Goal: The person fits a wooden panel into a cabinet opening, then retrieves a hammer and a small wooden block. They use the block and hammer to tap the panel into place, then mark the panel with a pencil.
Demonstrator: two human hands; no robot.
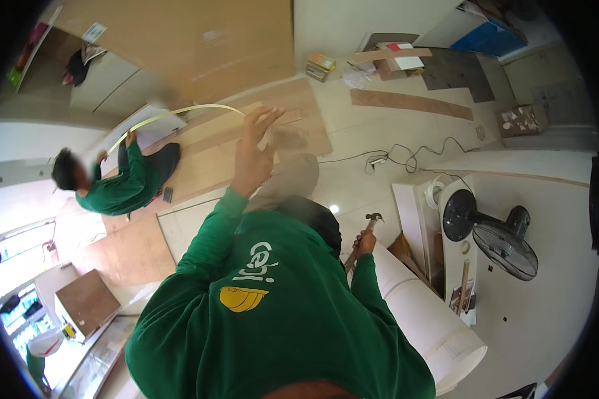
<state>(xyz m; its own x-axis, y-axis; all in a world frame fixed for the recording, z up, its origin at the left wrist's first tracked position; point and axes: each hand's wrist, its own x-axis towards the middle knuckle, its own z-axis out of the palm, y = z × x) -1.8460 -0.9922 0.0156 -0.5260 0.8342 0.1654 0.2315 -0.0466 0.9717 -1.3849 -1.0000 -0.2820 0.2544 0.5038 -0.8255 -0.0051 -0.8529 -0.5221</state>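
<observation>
My left hand (253, 156) is raised in front of me, its fingers pinching the end of a thin yellow strip (186, 108). The strip arches left to another person's hands; I cannot tell whether it is a tape measure or edging. My right hand (364, 244) is low at my right side, wrapped round the handle of a claw hammer (374, 218), with the head pointing up. That other person (130, 176), in a green top, sits on the floor at the left among brown boards (209, 149). A dark phone-like object (168, 195) lies beside them.
A large brown panel (180, 40) stands ahead. Dark cables (406, 158) trail over the floor at the right. Close to my right are a big white roll (439, 326) and a black fan (506, 249). Wooden strips (412, 103) and boxes (396, 63) lie at the far right.
</observation>
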